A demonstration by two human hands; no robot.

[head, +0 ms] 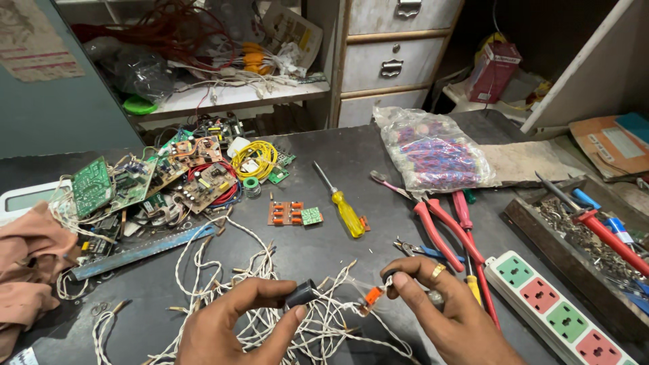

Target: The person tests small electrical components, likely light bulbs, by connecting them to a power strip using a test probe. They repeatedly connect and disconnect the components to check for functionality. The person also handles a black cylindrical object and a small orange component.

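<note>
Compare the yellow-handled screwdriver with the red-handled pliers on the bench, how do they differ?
The yellow-handled screwdriver has one stout translucent yellow handle and a thin straight shaft; the red-handled pliers have two long red handles that meet at metal jaws. The screwdriver lies alone on bare bench in the middle; the pliers lie further right among other hand tools, their jaw end close to a plastic bag. Both lie flat, working ends pointing away, and neither of the hands touches them.

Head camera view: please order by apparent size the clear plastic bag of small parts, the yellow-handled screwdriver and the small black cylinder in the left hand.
1. Clear plastic bag of small parts, largest.
2. Yellow-handled screwdriver.
3. Small black cylinder in the left hand, smallest, although nearest the camera.
</note>
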